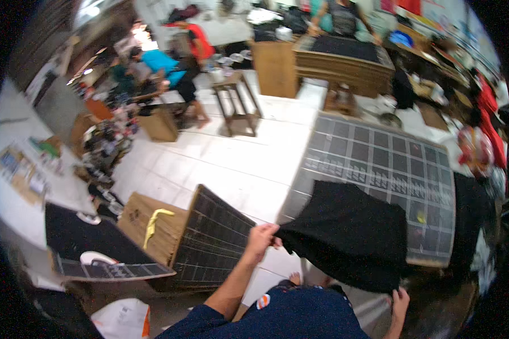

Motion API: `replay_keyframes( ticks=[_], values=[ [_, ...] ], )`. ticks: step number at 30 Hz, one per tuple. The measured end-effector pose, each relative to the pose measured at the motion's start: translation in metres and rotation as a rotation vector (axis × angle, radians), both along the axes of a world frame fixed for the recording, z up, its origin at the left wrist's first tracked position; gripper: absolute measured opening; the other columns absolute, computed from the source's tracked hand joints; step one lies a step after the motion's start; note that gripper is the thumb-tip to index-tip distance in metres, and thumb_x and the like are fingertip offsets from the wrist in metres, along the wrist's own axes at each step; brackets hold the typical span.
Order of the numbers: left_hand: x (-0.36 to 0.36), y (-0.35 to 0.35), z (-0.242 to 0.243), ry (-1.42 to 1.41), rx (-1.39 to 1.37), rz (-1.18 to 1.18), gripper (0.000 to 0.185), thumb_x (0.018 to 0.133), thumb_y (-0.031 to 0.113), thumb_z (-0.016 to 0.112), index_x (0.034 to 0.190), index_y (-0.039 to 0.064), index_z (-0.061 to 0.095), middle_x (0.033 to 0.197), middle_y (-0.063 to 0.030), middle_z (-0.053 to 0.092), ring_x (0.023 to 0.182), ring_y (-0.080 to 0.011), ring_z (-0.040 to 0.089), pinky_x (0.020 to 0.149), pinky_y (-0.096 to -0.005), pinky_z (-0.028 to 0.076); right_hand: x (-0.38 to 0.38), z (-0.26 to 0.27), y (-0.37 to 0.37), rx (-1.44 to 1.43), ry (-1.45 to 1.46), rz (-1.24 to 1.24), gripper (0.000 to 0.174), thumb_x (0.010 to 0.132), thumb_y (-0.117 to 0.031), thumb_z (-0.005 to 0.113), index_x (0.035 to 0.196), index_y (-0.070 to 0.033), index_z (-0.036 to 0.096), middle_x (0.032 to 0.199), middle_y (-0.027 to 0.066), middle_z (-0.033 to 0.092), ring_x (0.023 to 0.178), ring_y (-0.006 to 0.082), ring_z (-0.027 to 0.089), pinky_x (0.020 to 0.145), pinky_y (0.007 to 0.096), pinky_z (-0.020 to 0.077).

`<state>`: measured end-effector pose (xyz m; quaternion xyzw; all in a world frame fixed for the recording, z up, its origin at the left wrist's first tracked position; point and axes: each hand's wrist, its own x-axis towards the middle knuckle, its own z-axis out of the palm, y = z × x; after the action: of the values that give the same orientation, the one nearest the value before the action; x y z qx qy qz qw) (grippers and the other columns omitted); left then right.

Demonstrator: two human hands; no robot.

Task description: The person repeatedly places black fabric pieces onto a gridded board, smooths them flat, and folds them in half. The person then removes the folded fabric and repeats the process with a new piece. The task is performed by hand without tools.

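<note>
A piece of black cloth (347,233) is stretched between my two hands, low in front of my body. My left hand (263,240) pinches its left corner. At its lower right corner, my right hand (400,298) grips the edge between thumb and fingers. The far part of the cloth lies over or hangs just above a dark board with a light grid (377,148); which of the two cannot be told. More black fabric (470,220) hangs at the board's right side.
Gridded dark boards (212,237) lean at my left beside a cardboard box (131,220) with a yellow strip. A wooden stool (237,101) stands on the white tiled floor. Several people are further off, one at a wooden table (343,63) with black material. Cluttered shelving runs along the right.
</note>
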<state>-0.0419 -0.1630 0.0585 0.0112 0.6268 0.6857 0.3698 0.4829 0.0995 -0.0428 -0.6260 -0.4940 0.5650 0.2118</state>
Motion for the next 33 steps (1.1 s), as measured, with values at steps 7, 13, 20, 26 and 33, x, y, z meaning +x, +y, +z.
replay_keyframes(
  ticks=[7,13,20,26,33],
  values=[
    [0.015,0.0,-0.01,-0.075,0.111,-0.028,0.019,0.105,0.019,0.061,0.1,0.002,0.068,0.073,-0.0067,0.067,0.055,-0.0144,0.065,0.049,-0.0274,0.052,0.028,-0.021,0.008,0.357,0.042,0.265,0.056,0.101,-0.023,0.07,0.15,-0.005,0.049,0.153,0.0266,0.048,0.127,0.0466,0.055,0.1,0.0535,0.0518],
    [0.016,-0.009,-0.011,-0.098,0.11,-0.045,0.021,0.104,0.021,0.064,0.101,0.001,0.067,0.077,-0.0066,0.068,0.06,-0.0153,0.068,0.051,-0.0285,0.053,0.025,-0.025,0.012,0.183,-0.016,0.25,0.054,0.103,-0.019,0.066,0.146,0.007,0.046,0.146,0.0299,0.049,0.122,0.0449,0.056,0.098,0.0503,0.0545],
    [0.014,-0.008,-0.017,-0.067,0.088,-0.061,0.022,0.106,0.022,0.06,0.102,0.001,0.068,0.073,-0.0066,0.068,0.058,-0.0136,0.065,0.051,-0.0266,0.051,0.004,-0.027,0.022,-0.062,0.406,-0.282,0.065,0.103,-0.026,0.065,0.154,0.003,0.037,0.14,0.0215,0.051,0.108,0.0315,0.06,0.087,0.0435,0.0585],
    [0.012,-0.007,-0.017,-0.084,0.118,-0.057,0.022,0.106,0.021,0.059,0.101,0.002,0.069,0.073,-0.0055,0.068,0.059,-0.0127,0.066,0.053,-0.0257,0.052,0.02,-0.041,0.035,-0.171,0.195,-0.24,0.036,0.098,-0.027,0.072,0.122,-0.001,0.066,0.104,0.0111,0.063,0.082,0.0213,0.058,0.064,0.0309,0.0512],
    [0.01,-0.007,-0.015,-0.095,0.111,-0.06,0.023,0.106,0.022,0.06,0.101,0.002,0.069,0.073,-0.0052,0.068,0.059,-0.0123,0.065,0.054,-0.0254,0.051,-0.007,0.003,0.018,-0.276,0.239,-0.263,0.04,0.094,-0.032,0.078,0.117,0.0,0.067,0.098,0.0084,0.062,0.079,0.0209,0.058,0.062,0.0285,0.0502]
  ],
)
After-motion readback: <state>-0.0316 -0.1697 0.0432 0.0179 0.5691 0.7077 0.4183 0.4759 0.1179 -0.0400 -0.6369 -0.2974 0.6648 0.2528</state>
